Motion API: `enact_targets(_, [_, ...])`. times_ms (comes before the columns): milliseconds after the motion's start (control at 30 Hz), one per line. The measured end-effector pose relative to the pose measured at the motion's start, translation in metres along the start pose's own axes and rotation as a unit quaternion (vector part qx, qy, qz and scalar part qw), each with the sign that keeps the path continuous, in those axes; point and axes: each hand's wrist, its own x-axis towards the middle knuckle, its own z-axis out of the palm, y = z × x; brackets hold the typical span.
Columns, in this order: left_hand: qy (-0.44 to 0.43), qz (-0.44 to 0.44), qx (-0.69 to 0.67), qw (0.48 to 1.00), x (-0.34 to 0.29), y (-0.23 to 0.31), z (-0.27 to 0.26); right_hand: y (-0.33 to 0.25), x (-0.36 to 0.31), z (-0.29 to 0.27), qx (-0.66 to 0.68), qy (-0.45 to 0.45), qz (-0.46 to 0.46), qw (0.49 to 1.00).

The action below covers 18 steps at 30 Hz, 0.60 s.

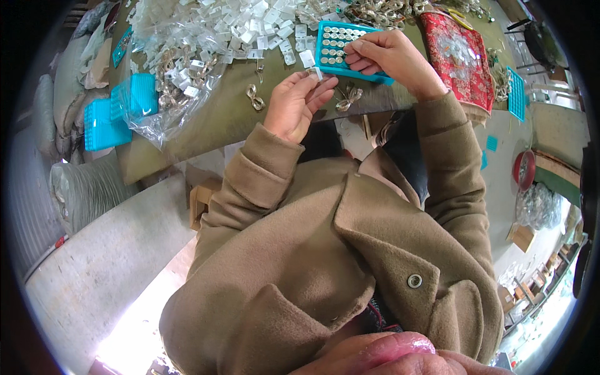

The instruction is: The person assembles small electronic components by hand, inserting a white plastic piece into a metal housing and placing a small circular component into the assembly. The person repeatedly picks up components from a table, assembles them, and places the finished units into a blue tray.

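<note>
My left grip [295, 103] pinches a small whitish plastic piece [318, 73], best kept steady, while just rightward my right grip [389, 59] bunches over the blue tray [376, 79], any held disc impossible to tell.

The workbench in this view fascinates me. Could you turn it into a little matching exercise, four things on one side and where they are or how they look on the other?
Column one
1. Left hand
2. Right hand
3. Tray with rows of round pieces
4. Patterned cloth

Column two
A. Red, at the right side of the bench
B. Over the right part of the tray
C. Turquoise
D. Holding a small pale piece

Pairs: 1-D, 2-B, 3-C, 4-A
</note>
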Motion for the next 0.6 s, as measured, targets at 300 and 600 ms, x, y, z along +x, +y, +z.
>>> enact_targets(300, [-0.019, -0.03, 0.02, 0.999, -0.003, 0.006, -0.003, -0.014, -0.002, 0.016, 0.053, -0.003, -0.026, 0.998])
enact_targets(600, [-0.027, -0.037, 0.028, 0.999, -0.016, 0.011, -0.01, -0.012, 0.022, 0.028, 0.08, 0.007, 0.019, 0.997])
